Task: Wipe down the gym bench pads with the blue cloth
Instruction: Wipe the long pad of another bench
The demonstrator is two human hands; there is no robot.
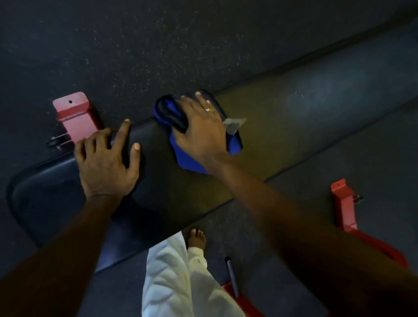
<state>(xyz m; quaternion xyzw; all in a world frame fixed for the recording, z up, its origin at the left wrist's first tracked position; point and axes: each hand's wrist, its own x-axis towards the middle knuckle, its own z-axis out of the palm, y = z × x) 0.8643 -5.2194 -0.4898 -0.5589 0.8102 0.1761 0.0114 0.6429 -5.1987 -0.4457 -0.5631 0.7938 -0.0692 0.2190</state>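
Right hand flat, fingers spread, pressing blue cloth onto bench pad near far edge. Left hand splayed, empty, bracing pad. Advisable: even pressure, overlapping strokes lengthwise.

Folded fabric cloth: bright blue, black trim along the folds, pale grey tag. Long padded vinyl bench pad: plain black, dull yellowish sheen mid-length. Flat steel frame bracket: red. Rubber floor: dark grey, fine pale speckle. Loose trousers: white, dark side stripes.
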